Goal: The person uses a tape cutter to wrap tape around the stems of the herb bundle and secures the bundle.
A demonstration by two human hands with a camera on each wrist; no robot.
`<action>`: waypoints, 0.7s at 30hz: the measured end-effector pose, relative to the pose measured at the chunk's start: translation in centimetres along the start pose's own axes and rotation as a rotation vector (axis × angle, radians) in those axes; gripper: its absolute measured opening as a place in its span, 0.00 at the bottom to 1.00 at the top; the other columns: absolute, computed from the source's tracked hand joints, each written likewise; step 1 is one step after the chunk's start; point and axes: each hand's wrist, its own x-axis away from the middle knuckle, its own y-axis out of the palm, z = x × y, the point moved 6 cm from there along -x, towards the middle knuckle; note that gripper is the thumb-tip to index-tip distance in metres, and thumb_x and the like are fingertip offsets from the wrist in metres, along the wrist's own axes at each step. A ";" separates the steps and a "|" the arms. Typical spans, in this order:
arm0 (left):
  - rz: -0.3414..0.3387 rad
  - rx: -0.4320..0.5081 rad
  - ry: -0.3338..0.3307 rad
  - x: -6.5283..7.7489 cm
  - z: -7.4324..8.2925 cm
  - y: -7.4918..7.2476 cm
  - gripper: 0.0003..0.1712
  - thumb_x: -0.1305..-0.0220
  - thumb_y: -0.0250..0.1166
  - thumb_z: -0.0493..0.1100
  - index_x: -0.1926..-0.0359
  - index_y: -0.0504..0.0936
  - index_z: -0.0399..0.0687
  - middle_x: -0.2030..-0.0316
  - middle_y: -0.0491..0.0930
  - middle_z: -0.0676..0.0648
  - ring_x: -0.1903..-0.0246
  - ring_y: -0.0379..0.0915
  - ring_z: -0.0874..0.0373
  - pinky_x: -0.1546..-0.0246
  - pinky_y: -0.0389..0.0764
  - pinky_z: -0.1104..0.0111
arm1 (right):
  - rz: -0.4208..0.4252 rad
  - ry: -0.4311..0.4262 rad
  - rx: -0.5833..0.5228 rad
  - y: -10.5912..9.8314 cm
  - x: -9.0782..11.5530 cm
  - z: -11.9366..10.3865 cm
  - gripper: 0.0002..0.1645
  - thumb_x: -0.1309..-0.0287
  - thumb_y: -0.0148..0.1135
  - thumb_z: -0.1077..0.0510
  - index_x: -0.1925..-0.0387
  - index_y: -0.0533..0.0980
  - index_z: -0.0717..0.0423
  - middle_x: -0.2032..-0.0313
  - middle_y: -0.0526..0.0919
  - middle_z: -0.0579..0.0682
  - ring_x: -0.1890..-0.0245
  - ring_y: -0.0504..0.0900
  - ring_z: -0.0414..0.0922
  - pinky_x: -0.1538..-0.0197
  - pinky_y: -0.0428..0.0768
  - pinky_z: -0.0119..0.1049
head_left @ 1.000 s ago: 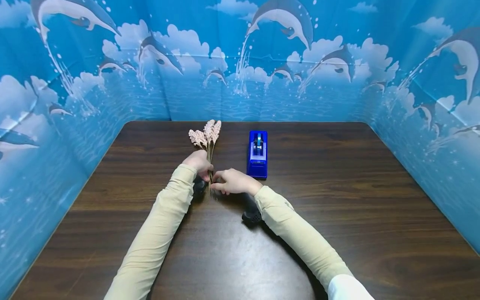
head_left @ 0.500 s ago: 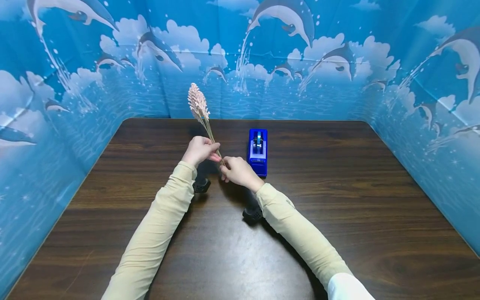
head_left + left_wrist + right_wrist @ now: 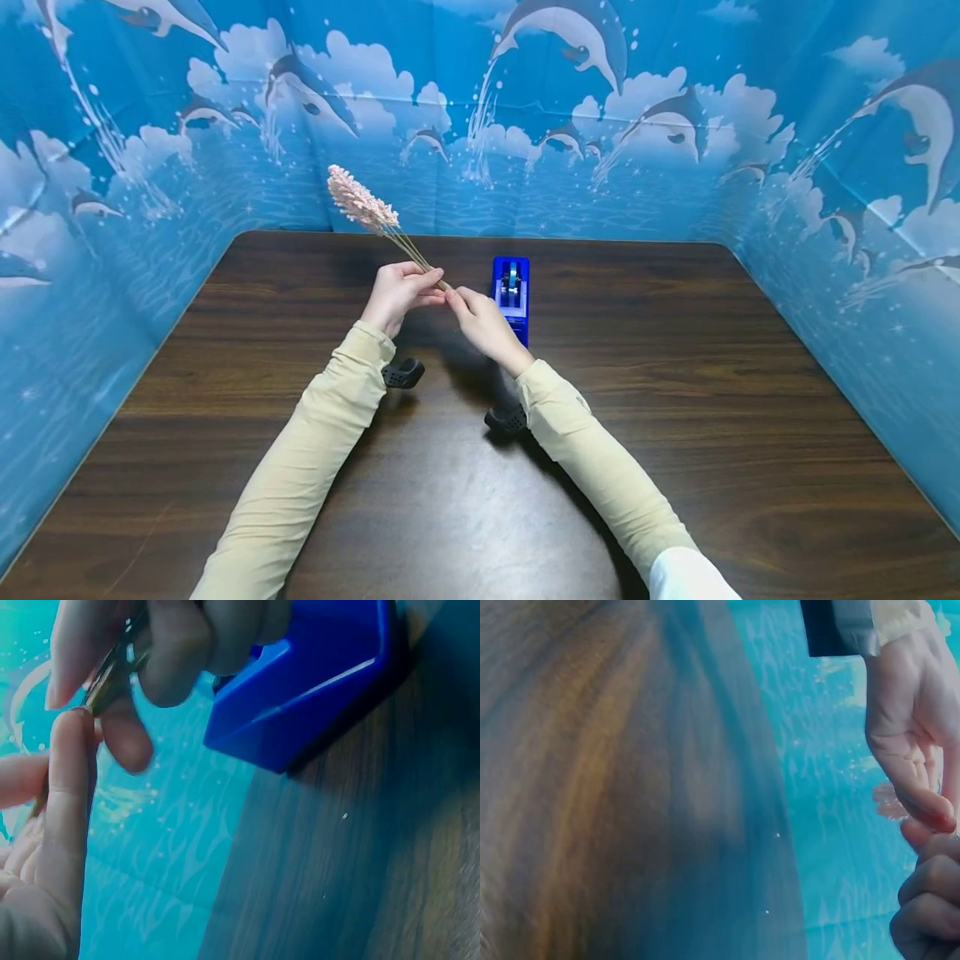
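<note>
One left hand [image 3: 397, 297], one right hand [image 3: 486, 327], a pinch each on flower stems [image 3: 409, 248] over dark table [image 3: 705, 400], dolphin-print curtain [image 3: 517, 183] beyond

Forms a bunch of pale pink flowers [image 3: 384, 218] with bumpy heads [image 3: 360, 197] packed close atop thin tan stems [image 3: 408, 247]. Slants above the bench [image 3: 675, 350], heads to the upper left. Pinched at the stems by the left hand [image 3: 400, 293] and, lower down, the right hand [image 3: 489, 327].

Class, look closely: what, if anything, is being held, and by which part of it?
A bunch of flowers, held by its stems: the left grip pinches them nearer the pale pink heads, the right grip further down.
</note>
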 end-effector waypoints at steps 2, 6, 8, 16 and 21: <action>-0.008 0.015 -0.003 0.0 -0.1 0.4 0.03 0.37 0.62 0.32 0.66 0.77 0.34 0.82 0.82 0.52 0.83 0.80 0.65 0.75 0.82 0.74 | 0.004 0.005 -0.012 -0.4 -0.1 0.1 0.24 0.25 0.40 0.49 0.62 0.79 0.59 0.68 0.80 0.59 0.71 0.69 0.45 0.67 0.65 0.32; -0.014 0.031 -0.005 0.1 -0.1 0.9 0.03 0.39 0.65 0.33 0.65 0.79 0.36 0.81 0.83 0.52 0.83 0.80 0.65 0.75 0.82 0.74 | -0.005 -0.005 0.006 -1.2 -0.3 0.0 0.24 0.25 0.40 0.48 0.65 0.79 0.56 0.69 0.81 0.54 0.71 0.69 0.43 0.67 0.65 0.31; -0.021 0.026 -0.011 0.2 0.1 1.0 0.04 0.39 0.65 0.35 0.64 0.78 0.39 0.80 0.83 0.53 0.82 0.80 0.65 0.75 0.81 0.75 | -0.011 -0.023 0.026 -1.6 -0.3 -0.3 0.24 0.25 0.40 0.48 0.67 0.78 0.56 0.74 0.76 0.51 0.75 0.66 0.43 0.69 0.63 0.31; -0.271 -0.223 -0.116 0.8 0.6 1.2 0.16 0.32 0.59 0.41 0.51 0.76 0.31 0.74 0.84 0.56 0.76 0.79 0.65 0.72 0.79 0.74 | -0.082 -0.177 0.156 -3.1 -0.3 -0.8 0.21 0.25 0.42 0.52 0.71 0.75 0.56 0.77 0.73 0.46 0.78 0.65 0.40 0.70 0.65 0.31; -0.436 -0.501 -0.008 1.7 2.2 1.3 0.18 0.30 0.57 0.42 0.50 0.77 0.28 0.71 0.86 0.48 0.74 0.81 0.62 0.71 0.81 0.68 | -0.140 -0.189 0.206 -4.3 -0.4 -0.1 0.21 0.26 0.43 0.51 0.73 0.73 0.54 0.76 0.75 0.50 0.77 0.67 0.41 0.67 0.67 0.32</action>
